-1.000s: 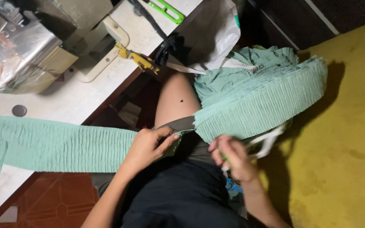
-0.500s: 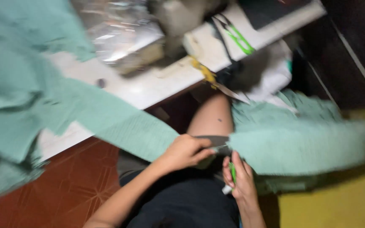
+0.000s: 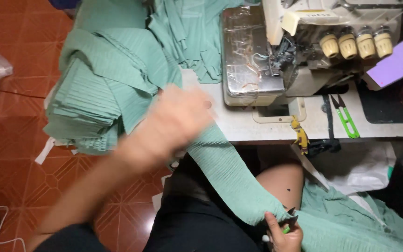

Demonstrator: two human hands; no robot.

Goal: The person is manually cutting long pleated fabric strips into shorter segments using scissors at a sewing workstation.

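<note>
Swung up from the lap, left hand (image 3: 178, 123) blurs over the strip (image 3: 229, 172), grip untellable; right hand (image 3: 283, 231) pinches its end with snips (image 3: 289, 223); pile (image 3: 99, 93) stacked, more cloth (image 3: 360, 224) waits.

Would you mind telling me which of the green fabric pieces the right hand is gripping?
The long pleated strip running from the table edge down across the lap; the right hand pinches its lower end. The folded stack by the blurred left hand lies apart.

Bright light overhead glares off the machine plate (image 3: 250, 51); my left hand (image 3: 176, 123) smears with motion blur (right edge falls dark).
</note>
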